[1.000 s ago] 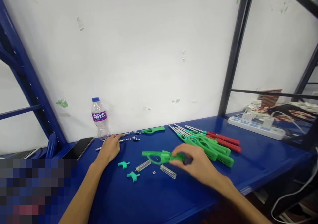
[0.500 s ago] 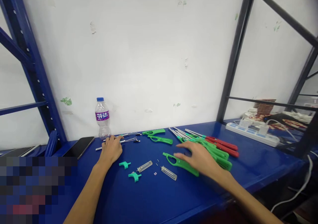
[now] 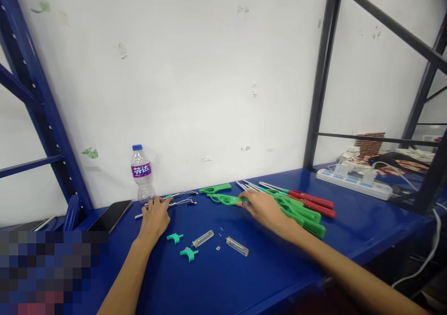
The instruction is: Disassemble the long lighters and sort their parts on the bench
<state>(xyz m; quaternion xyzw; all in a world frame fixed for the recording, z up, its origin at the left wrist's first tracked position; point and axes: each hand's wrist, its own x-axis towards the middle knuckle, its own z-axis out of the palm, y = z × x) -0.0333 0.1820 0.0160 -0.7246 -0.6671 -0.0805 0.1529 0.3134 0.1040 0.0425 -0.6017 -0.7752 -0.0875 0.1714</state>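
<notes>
R hand [image 3: 261, 207], palm down, fingers nearly closed, pinched one end of a green lighter-handle shell [image 3: 225, 199] at the workbench. The shell lay to that hand's L, on or just over the blue table [image 3: 209, 284]; couldn't tell which. A 2nd green shell [image 3: 219, 188] sat just beyond it, fwd & L of the same hand.

L hand [image 3: 154, 219], palm down w/ fingers half-bent & slightly spread, rested over wired metal tubes [image 3: 138, 216]; fingertips were partly hidden, so couldn't tell if it gripped any. Thin wires w/ blk connectors [image 3: 192, 203] trailed out to its R.

Btwn the hands, nearer the person, lay two teal triggers [image 3: 189, 253], closest to L hand, then two clear fuel tanks [image 3: 237, 246] & tiny loose bits [image 3: 218, 248].

Green-handled lighters [image 3: 312, 226] fanned out R of R hand, w/ red-handled lighters [image 3: 316, 204] beyond. A purple-labeled bottle [image 3: 141, 169] stood just beyond L hand; a blk phone [image 3: 111, 217] lay to its L. A white pwr strip [image 3: 354, 185] lay well R of R hand.
</notes>
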